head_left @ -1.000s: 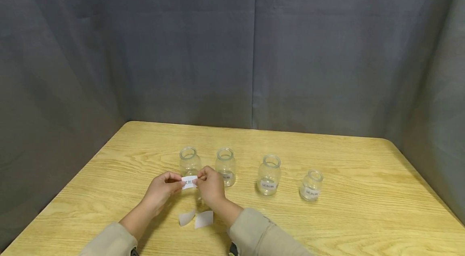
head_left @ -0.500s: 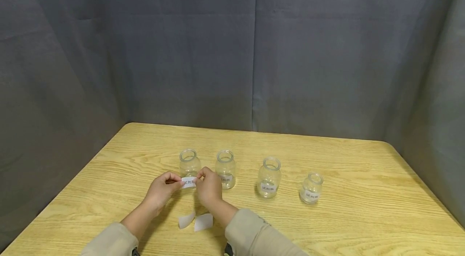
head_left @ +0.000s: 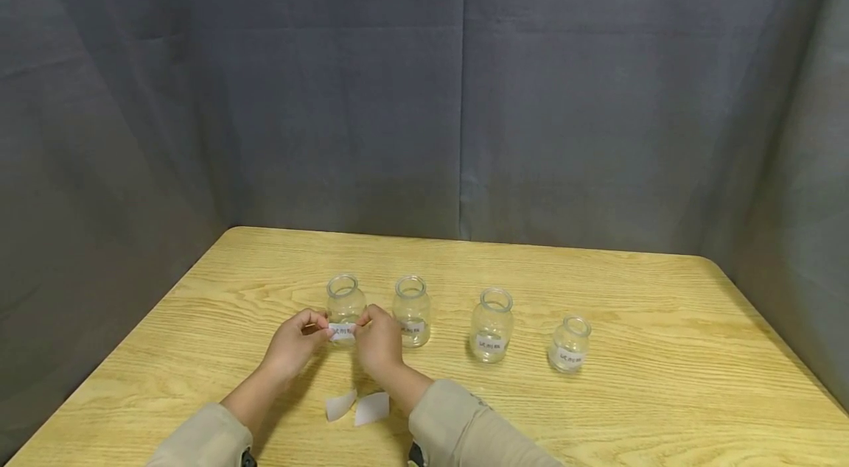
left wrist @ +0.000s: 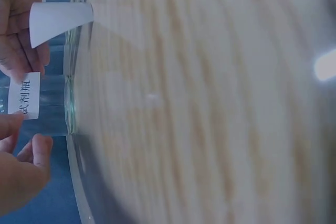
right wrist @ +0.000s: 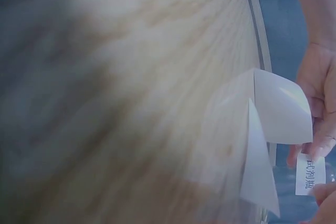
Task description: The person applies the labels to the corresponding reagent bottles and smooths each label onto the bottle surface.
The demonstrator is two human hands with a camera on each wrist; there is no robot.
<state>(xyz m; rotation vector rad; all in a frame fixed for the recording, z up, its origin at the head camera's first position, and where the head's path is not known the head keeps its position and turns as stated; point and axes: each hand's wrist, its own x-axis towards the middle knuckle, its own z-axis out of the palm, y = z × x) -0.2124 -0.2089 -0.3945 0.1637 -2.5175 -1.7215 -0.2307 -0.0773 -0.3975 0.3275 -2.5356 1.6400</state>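
Observation:
A white label (head_left: pixel 342 331) with printed black characters is stretched level between my two hands at the front of the leftmost glass jar (head_left: pixel 345 299). My left hand (head_left: pixel 292 346) pinches the label's left end with thumb and forefinger. At its right end, my right hand (head_left: pixel 381 346) pinches it the same way. The left wrist view has the label (left wrist: pixel 24 98) overlapping the upright jar's clear wall (left wrist: pixel 51 103). In the right wrist view the same label (right wrist: pixel 308 176) lies between the fingers of both hands.
To the right stand a second jar (head_left: pixel 411 303), a third (head_left: pixel 491 316) and a smaller one (head_left: pixel 570 338), each bearing a similar label. Two curled white paper pieces (head_left: pixel 340 405) lie on the wooden table (head_left: pixel 617 415) between the forearms. A grey curtain (head_left: pixel 358 84) hangs behind.
The label, at first held slightly in front of the leftmost jar, has moved in close against its front. Both hands shifted a little to the left with it. Jars and paper pieces stay put.

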